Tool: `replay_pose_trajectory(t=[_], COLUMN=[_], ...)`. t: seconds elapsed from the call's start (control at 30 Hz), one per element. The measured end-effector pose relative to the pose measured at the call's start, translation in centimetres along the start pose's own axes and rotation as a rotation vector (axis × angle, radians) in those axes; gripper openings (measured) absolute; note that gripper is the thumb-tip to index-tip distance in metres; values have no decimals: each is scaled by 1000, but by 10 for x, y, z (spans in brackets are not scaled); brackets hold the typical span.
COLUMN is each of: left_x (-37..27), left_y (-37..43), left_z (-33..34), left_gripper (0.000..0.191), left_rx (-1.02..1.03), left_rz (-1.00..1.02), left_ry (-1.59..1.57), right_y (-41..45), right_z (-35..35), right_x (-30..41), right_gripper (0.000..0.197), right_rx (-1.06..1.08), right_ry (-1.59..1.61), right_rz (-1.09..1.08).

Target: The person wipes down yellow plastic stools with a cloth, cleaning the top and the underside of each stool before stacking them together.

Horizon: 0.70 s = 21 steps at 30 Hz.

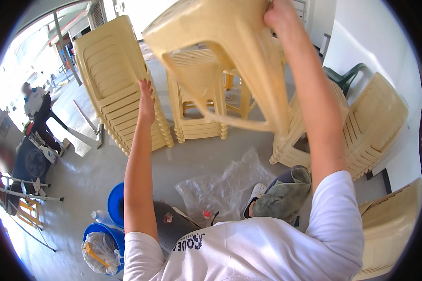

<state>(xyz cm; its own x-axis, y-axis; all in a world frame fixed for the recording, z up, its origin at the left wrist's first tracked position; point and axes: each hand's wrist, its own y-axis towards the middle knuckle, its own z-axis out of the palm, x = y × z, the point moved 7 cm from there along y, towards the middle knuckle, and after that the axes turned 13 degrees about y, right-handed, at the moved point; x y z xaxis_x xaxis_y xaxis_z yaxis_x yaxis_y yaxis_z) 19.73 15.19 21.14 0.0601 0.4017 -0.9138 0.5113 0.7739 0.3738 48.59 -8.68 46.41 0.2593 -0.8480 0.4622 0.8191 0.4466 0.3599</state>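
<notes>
My right hand (279, 15) grips a cream plastic stool (211, 28) near its top right side, holding it up and tilted in front of me. The stool's legs and lower rung hang toward me, slightly blurred. My left hand (146, 96) is raised with its fingers apart, in front of a tall stack of cream plastic chairs (109, 66). Behind the raised stool stands a lower stack of cream stools (197, 130).
More stacked cream chairs (376, 116) stand at the right, near a green plastic chair (348, 77). Clear plastic sheeting (228, 182) and a red-capped bottle (206, 214) lie near my feet. Blue buckets (115, 202) stand lower left. Two people are at the far left, one standing (35, 102).
</notes>
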Motion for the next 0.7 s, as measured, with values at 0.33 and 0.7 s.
replay_pose_trajectory(t=[0.33,0.7], left_x=[48,201], left_y=[-76,-139], left_z=[2,48], left_gripper=[87,60], left_rx=[53,-407], left_rz=[-216,-383], left_ry=[-389,-294], right_y=[-119,-166], right_z=[-197,-392], right_x=[-129,-216], right_gripper=[44,64], right_rx=[-228,-256], right_ry=[23,-81], right_rz=[514,811])
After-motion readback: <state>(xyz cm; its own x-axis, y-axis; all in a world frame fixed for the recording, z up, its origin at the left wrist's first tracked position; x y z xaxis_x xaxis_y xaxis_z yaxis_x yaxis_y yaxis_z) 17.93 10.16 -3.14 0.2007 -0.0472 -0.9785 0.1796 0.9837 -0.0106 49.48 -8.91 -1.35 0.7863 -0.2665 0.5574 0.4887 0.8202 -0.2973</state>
